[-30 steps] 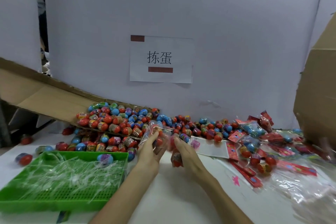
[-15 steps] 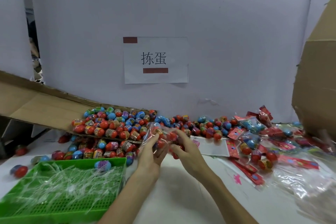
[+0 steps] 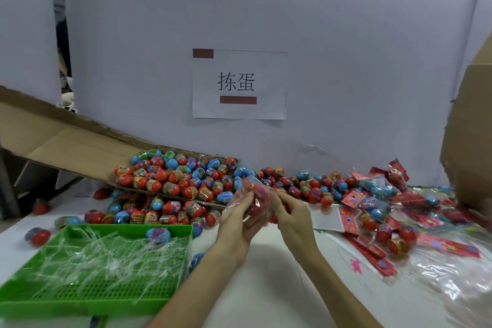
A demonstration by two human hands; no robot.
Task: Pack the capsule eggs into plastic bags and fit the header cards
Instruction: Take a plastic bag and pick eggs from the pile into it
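Observation:
A clear plastic bag (image 3: 255, 194) with red capsule eggs inside is held up over the white table. My left hand (image 3: 237, 224) grips its left side and my right hand (image 3: 291, 217) grips its right side, fingers curled around it. Behind it lies a heap of loose red, blue and purple capsule eggs (image 3: 181, 181), some on a cardboard flap. Red header cards (image 3: 354, 198) and packed bags (image 3: 380, 186) lie to the right.
A green plastic tray (image 3: 111, 298) of clear bags stands at the front left, with one egg (image 3: 158, 234) in it. A cardboard box (image 3: 471, 141) rises on the right. More clear bags (image 3: 458, 279) lie at the front right. A white partition with a paper sign (image 3: 239, 85) closes the back.
My right hand has come up from a lower egg to the bag, and both hands now hold the bag closer together and a little higher.

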